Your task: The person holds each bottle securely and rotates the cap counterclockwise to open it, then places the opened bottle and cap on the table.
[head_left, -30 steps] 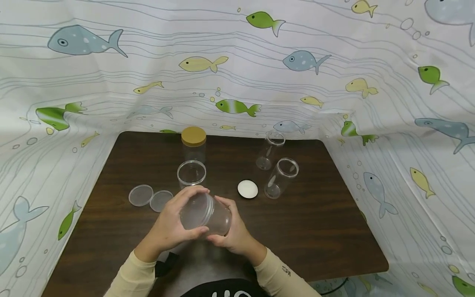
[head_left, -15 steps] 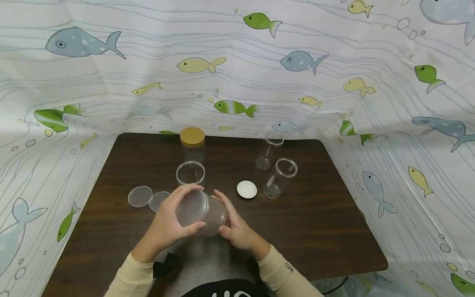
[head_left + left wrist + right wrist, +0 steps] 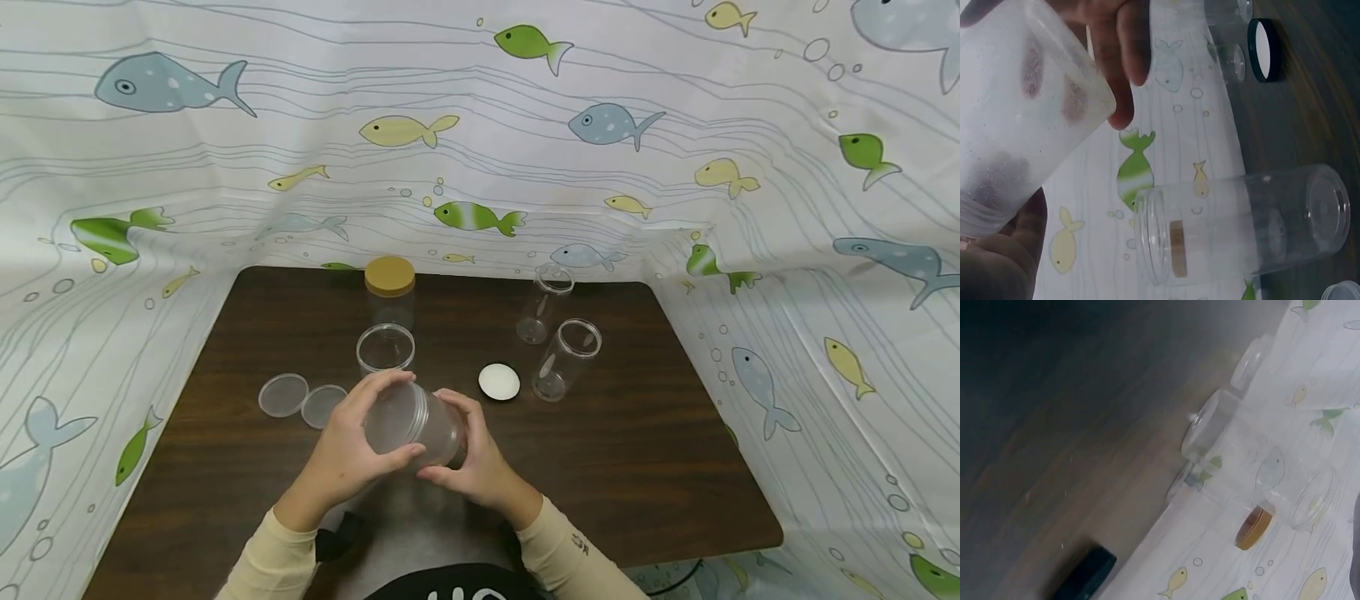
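Near the front of the table, both hands hold a clear plastic jar (image 3: 441, 429) tilted on its side. A frosted translucent lid (image 3: 390, 412) covers its left end, beside the ridged neck. My left hand (image 3: 337, 454) grips the lid end, thumb below and fingers over the top. Around the base end curves my right hand (image 3: 486, 467). The left wrist view shows fingers through the cloudy wall of the jar (image 3: 1016, 119). Just behind the hands stands an open clear jar (image 3: 386, 350), its lower part hidden by them.
A clear jar with a yellow lid (image 3: 390, 279) stands at the back. Two translucent discs (image 3: 284, 395) lie at left. Right of centre are a white-faced, dark-rimmed lid (image 3: 499, 382) and two tall open jars (image 3: 567, 358). Fish-patterned cloth (image 3: 480, 167) walls the table.
The right hand loosens and slides right along the jar, then closes round the base end again. The jar shifts slightly left and back. The left hand stays on the lid end.
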Tool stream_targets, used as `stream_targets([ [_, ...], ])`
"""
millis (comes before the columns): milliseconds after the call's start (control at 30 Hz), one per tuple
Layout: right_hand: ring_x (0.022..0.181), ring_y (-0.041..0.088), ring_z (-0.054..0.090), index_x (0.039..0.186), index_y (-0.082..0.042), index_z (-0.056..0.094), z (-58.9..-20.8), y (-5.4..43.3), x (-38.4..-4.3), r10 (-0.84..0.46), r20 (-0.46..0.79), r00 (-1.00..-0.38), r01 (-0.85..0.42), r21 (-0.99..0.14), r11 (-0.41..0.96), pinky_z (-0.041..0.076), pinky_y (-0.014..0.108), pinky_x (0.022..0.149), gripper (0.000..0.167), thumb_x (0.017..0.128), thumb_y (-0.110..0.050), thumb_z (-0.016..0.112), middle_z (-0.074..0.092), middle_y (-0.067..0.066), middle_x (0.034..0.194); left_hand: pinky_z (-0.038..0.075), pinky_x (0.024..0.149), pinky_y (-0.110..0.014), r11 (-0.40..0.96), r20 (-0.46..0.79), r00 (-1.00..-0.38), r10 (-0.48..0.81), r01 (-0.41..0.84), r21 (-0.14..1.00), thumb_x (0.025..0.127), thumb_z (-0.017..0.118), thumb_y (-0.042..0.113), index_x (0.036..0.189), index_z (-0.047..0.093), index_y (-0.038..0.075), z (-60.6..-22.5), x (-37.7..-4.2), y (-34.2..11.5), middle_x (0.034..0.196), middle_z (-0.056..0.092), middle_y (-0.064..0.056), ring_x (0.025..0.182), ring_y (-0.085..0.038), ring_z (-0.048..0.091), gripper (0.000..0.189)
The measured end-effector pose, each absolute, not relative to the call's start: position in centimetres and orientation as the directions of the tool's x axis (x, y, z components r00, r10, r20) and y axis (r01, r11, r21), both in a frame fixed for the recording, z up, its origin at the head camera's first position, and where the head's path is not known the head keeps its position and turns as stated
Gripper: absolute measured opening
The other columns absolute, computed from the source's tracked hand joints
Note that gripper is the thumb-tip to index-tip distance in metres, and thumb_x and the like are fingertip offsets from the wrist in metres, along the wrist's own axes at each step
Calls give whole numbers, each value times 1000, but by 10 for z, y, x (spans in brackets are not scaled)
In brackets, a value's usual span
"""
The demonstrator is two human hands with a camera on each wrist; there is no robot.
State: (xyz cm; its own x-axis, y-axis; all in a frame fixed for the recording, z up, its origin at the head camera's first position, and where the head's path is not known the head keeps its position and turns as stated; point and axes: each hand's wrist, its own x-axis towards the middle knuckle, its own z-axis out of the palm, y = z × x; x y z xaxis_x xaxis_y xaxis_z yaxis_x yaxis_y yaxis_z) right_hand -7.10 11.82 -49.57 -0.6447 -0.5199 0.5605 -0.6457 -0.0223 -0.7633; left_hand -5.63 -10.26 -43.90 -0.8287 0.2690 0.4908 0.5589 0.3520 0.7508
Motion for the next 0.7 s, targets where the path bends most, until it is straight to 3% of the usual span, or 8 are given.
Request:
stream_targets([
  [67,135,32,44,149,6,17,-494,120,-72,-556,517,-651,-595,-802,-49,49,39,102,95,89,-36,78,29,29,152,40,103,-25,355,499,-822,274,568,742,68,94,23,143,52,18,-439,-57,-104,142,56,2,131,-18,51,86],
  [200,130,20,50,156,0,11,-492,126,-75,-667,354,-655,-340,-927,-158,53,36,96,94,97,-56,59,31,31,150,42,100,-24,328,503,-807,309,587,740,66,95,24,142,54,18,-439,-56,-107,141,56,2,132,-16,50,87],
  [333,117,16,58,153,5,18,-497,130,-79,-698,302,-649,-199,-953,-227,56,35,89,87,100,-52,57,41,34,139,42,101,-23,290,493,-798,347,591,752,66,96,22,143,53,17,-440,-56,-107,141,56,1,132,-17,50,87],
  [500,123,20,55,149,4,26,-500,127,-77,-608,393,-690,-309,-919,-243,54,32,92,78,97,-34,71,41,25,144,39,104,-23,313,487,-813,320,576,755,66,96,23,143,53,18,-440,-56,-105,142,56,1,133,-18,49,87],
  [700,136,26,45,149,0,25,-497,123,-75,-513,484,-709,-473,-866,-164,49,38,102,82,90,-22,78,33,24,151,36,107,-23,342,492,-827,273,561,754,65,96,25,145,51,19,-441,-58,-102,144,54,1,133,-18,49,92],
])
